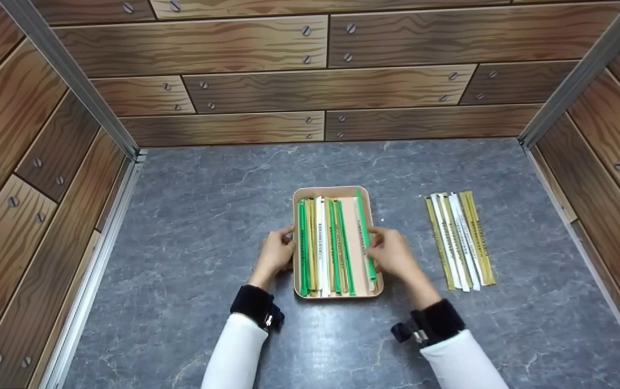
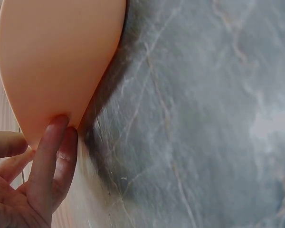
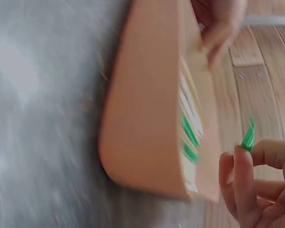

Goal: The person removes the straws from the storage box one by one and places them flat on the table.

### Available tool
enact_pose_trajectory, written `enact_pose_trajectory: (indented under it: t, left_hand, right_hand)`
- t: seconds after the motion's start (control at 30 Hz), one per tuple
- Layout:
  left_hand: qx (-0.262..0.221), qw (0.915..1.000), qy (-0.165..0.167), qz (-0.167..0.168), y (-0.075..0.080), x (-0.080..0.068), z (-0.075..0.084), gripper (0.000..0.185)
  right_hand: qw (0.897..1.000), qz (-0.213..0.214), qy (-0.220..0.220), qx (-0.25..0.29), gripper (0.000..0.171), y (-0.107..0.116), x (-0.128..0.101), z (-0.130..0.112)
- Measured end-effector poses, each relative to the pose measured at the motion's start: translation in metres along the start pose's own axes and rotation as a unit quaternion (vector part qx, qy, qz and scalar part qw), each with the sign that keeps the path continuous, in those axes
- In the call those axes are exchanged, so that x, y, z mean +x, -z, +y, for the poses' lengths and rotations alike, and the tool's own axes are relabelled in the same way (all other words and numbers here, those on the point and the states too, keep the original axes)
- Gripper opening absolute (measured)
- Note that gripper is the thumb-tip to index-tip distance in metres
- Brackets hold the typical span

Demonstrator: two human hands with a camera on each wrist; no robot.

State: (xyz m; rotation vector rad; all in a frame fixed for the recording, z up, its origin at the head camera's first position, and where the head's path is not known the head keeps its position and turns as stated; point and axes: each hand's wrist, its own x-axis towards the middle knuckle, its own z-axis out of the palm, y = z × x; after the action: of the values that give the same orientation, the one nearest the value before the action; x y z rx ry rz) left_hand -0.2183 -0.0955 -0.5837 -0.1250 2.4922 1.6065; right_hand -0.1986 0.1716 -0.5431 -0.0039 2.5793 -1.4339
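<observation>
A shallow tan tray holds a row of long, thin stick packets in green, gold and white, laid lengthwise and bunched toward its left side. My left hand grips the tray's left wall, with fingers against the outside, as the left wrist view also shows. Between thumb and fingers of my right hand is pinched a green stick packet, over the tray's right side. Its green end sticks up from the fingertips in the right wrist view. Beneath it, a white packet lies partly hidden along the right wall.
To the right of the tray, several gold and white stick packets lie side by side on the grey marbled tabletop. Wood-patterned panels enclose the back and both sides, with metal rails along the edges.
</observation>
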Motion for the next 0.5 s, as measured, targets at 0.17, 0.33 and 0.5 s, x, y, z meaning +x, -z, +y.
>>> enact_pose_trajectory:
  t: [0.17,0.33,0.5]
  left_hand:
    - [0.011,0.9999,-0.003,0.000,0.000,0.000,-0.001,0.048]
    - [0.005,1.0000,0.002,-0.002,0.000,-0.001,-0.001,0.049]
    - [-0.006,0.9999,0.012,-0.007,0.000,-0.001,0.000,0.049]
  right_hand:
    - [0.999,0.029,0.012,-0.019,0.053,0.032,-0.006,0.013]
    - [0.989,0.093,0.038,-0.108,0.046,0.061,-0.012,0.038]
    - [0.973,0.128,0.031,-0.188,0.041,0.085,-0.018,0.062]
